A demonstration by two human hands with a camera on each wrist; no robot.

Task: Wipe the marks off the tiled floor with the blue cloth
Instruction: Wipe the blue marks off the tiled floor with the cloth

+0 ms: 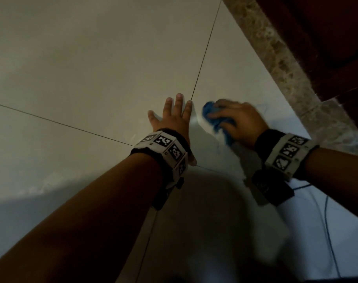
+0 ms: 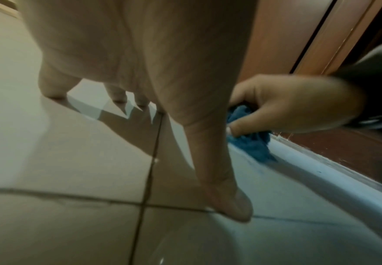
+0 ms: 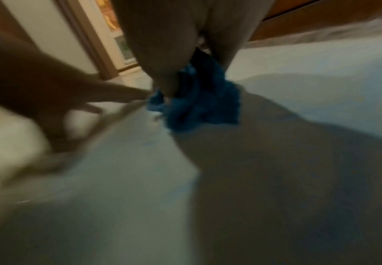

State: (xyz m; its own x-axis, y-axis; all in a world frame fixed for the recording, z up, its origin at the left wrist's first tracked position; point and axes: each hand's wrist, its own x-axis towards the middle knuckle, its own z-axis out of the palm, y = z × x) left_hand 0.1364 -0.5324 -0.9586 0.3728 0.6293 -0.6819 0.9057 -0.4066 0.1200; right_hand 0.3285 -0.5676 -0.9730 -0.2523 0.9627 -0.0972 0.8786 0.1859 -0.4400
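My right hand (image 1: pixel 237 119) grips a bunched blue cloth (image 1: pixel 216 122) and presses it on the pale tiled floor (image 1: pixel 104 58), close to the stone threshold. From the left wrist the cloth (image 2: pixel 251 143) shows under the curled fingers (image 2: pixel 283 105); the right wrist view has the cloth (image 3: pixel 199 105) blurred under the palm. A faint blue scribble mark (image 1: pixel 263 107) lies on the tile just right of that hand. My left hand (image 1: pixel 172 117) is spread flat on the floor to the left of the cloth, fingertips (image 2: pixel 51 93) down beside a grout line (image 1: pixel 204 56).
A speckled stone threshold (image 1: pixel 280 64) runs diagonally at the right, with dark red-brown woodwork (image 1: pixel 327 37) behind it. Thin cables (image 1: pixel 327 213) trail over the floor at lower right. Grout lines cross under my left wrist. Open tile stretches to the left and far side.
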